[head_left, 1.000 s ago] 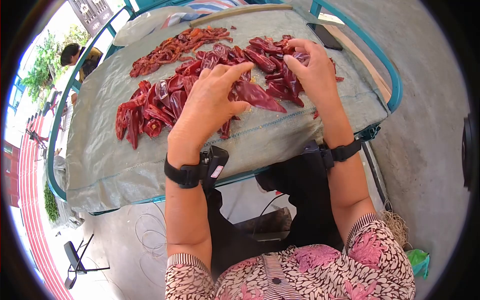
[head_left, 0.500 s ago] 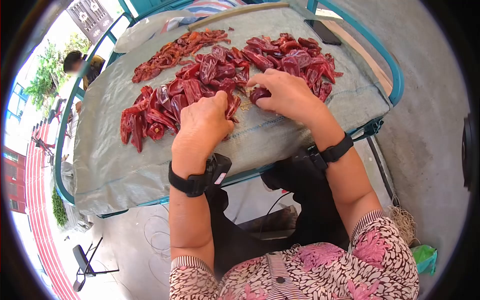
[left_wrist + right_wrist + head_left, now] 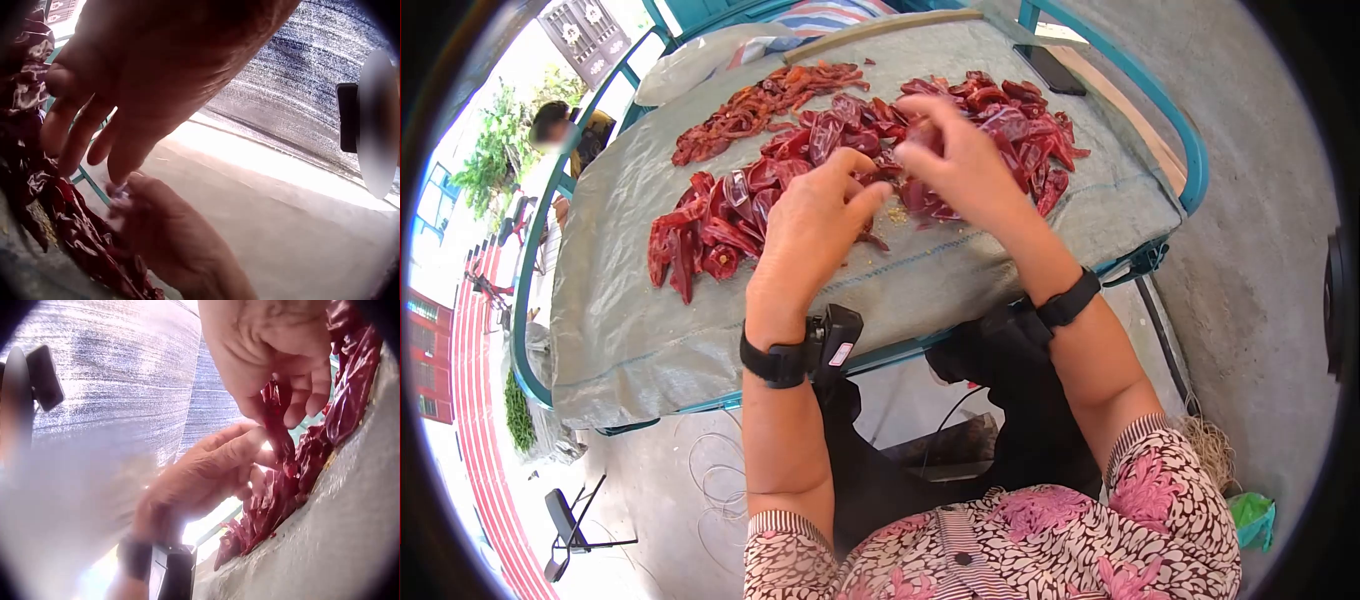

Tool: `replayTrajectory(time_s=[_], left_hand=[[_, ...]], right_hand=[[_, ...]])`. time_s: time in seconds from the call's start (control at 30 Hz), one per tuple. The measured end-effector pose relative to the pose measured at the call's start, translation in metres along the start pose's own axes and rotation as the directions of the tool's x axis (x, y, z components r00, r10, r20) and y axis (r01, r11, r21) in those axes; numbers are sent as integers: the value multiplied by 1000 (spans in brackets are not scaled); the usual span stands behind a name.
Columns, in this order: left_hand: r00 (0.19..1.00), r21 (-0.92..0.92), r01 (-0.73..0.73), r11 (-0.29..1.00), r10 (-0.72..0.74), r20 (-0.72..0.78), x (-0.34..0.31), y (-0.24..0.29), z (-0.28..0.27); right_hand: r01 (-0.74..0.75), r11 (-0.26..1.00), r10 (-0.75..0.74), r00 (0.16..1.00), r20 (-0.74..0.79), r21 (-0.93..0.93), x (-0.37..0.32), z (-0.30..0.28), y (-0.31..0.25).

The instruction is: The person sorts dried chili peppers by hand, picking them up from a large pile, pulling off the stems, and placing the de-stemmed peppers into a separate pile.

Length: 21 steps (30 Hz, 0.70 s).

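Wrinkled dark-red dried peppers lie in a left heap (image 3: 725,210) and a right heap (image 3: 1025,140) on a grey-green woven sheet (image 3: 670,345). My right hand (image 3: 972,175) is raised over the front of the right heap. In the right wrist view it pinches a dried pepper (image 3: 280,440) that hangs down from its thumb and fingers. My left hand (image 3: 810,220) is raised beside the left heap, with a gap between its bent forefinger and thumb. Its fingertips come close to the held pepper in the right wrist view.
Flattened red pepper pieces (image 3: 750,110) lie farther back on the sheet. A phone (image 3: 1050,70) rests at the back right. Teal rails (image 3: 1195,150) run along both sides. Small yellowish seeds (image 3: 897,214) are scattered between the heaps. Another person (image 3: 550,125) is at the far left.
The right hand went from the right heap down to its front edge, then rose slightly with a pepper. The left hand dipped to the left heap's edge and lifted again.
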<state>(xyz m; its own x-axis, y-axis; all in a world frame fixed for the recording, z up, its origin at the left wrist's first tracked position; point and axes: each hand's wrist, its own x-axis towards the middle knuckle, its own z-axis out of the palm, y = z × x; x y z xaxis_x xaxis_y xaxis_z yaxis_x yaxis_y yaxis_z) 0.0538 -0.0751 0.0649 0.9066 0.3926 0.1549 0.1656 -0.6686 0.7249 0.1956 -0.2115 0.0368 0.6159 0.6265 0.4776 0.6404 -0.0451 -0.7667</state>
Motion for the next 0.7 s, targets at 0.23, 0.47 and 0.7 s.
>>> replayTrajectory(time_s=[0.23,0.47,0.7], left_hand=[[973,392,-23,920,111,-204,9,-18,21],[974,343,17,939,62,-220,14,-23,33],[901,233,113,966,-1,-433,13,-13,23]], right_hand=[[34,771,-222,950,-219,-636,7,-17,19],[335,645,-370,923,103,-687,13,-4,18],[320,607,-111,941,321,-727,23,10,27]])
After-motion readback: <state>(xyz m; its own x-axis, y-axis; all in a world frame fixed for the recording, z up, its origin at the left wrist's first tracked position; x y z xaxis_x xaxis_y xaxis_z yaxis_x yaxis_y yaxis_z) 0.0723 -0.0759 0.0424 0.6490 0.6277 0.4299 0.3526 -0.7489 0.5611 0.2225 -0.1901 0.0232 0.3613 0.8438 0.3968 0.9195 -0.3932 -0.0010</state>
